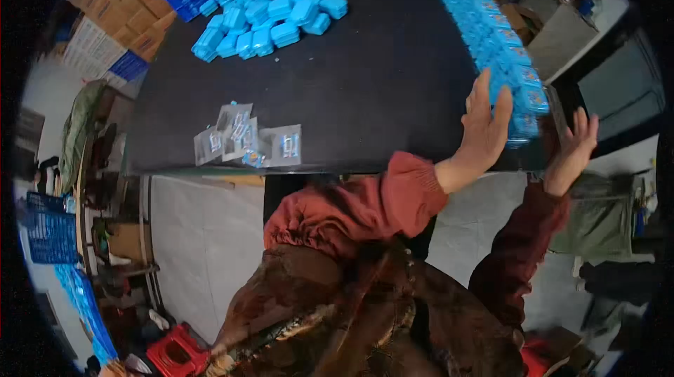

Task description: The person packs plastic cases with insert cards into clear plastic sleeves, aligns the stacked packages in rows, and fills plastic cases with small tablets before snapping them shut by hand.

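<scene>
The left hand (481,135) is open, fingers up and thumb apart, at the near end of one long row of blue packs (484,33) on the table's right side; from where I stand I can't tell whether it touches them. The right hand (572,156), open too with fingers spread, is just right of that same end. Both look to be holding nothing. The row is too tightly set to count. Far left on the black table (365,68) there's one heap of blue blocks (281,8), two dozen or so, some hidden. Near left lie about four clear packets (284,145), partly overlapping.
</scene>
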A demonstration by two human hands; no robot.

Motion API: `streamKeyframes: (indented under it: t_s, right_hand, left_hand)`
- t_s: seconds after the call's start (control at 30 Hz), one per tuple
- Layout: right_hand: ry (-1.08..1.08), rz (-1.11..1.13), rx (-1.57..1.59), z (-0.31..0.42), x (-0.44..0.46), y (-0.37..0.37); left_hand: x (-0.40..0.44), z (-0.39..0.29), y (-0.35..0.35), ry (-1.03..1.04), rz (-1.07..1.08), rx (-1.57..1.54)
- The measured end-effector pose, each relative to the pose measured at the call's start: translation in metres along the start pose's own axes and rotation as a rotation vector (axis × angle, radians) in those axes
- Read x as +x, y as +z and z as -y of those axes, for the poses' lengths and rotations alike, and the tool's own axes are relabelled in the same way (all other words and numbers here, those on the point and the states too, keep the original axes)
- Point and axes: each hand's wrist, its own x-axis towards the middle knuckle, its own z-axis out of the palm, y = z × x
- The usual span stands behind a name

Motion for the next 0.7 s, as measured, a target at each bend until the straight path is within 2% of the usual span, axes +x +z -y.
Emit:
streamKeyframes:
  t_s: [0.03,0.07,0.1,0.13,0.2,0.27,0.33,0.4,0.47,0.5,0.6,0.67,0.7]
  right_hand:
    - [-0.095,0.013,-0.049,0.018,-0.015,0.007]
    - [-0.128,0.072,-0.063,0.027,-0.032,0.019]
    - [-0.164,0.122,-0.081,0.038,-0.048,0.033]
    - [-0.214,0.289,-0.105,0.056,-0.069,0.050]
    - [-0.139,0.695,-0.080,0.061,-0.106,0.083]
    - [-0.369,0.941,-0.235,0.066,-0.137,0.125]
    - [-0.369,1.096,-0.196,0.071,-0.170,0.163]
    - [-0.368,1.201,-0.174,0.074,-0.196,0.195]
    - [-0.390,1.220,-0.145,0.079,-0.208,0.220]
    - [-0.421,1.198,-0.164,0.084,-0.211,0.230]
    - [-0.492,1.092,-0.136,0.090,-0.214,0.259]
    - [-0.264,1.132,-0.095,0.093,-0.213,0.275]
    - [-0.336,1.019,-0.085,0.091,-0.217,0.288]
  left_hand:
    - [-0.005,-0.029,-0.025,-0.148,0.029,-0.096]
    - [-0.011,-0.038,-0.058,0.130,-0.067,-0.020]
    - [-0.012,-0.063,-0.095,0.123,-0.106,0.106]
    - [-0.017,-0.074,-0.130,0.108,-0.142,0.112]
    - [-0.029,-0.078,-0.200,0.126,-0.280,0.273]
    - [-0.049,-0.081,-0.259,0.042,-0.336,0.458]
    - [-0.075,-0.077,-0.304,-0.033,-0.258,0.724]
    - [-0.090,-0.075,-0.317,-0.078,-0.328,0.809]
    - [-0.099,-0.073,-0.328,0.147,-0.480,1.021]
    - [-0.100,-0.079,-0.330,0.163,-0.535,1.137]
    - [-0.105,-0.076,-0.348,0.143,-0.580,0.996]
    - [-0.110,-0.078,-0.356,0.087,-0.535,1.060]
    - [-0.111,-0.080,-0.358,0.032,-0.479,1.119]
